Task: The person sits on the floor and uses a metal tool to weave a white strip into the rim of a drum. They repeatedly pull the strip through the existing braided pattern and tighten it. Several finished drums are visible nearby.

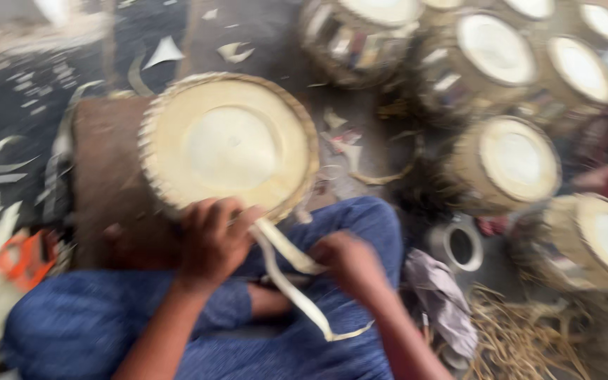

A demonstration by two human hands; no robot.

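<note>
I see the round pale drum [228, 144] with braided rim, my left hand [212, 239] pressing its edge, my right hand [350, 262] closed on a pale strap [286, 271].

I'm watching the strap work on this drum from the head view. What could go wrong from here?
1. The left hand presses only the near rim of the drum, which lies tilted on the lap; a hard tug might roll it off.
2. The pale strap held by the right hand trails loose over the knee and may snag or twist.
3. Finished drums crowd the right side; a swinging elbow could knock them.
</note>
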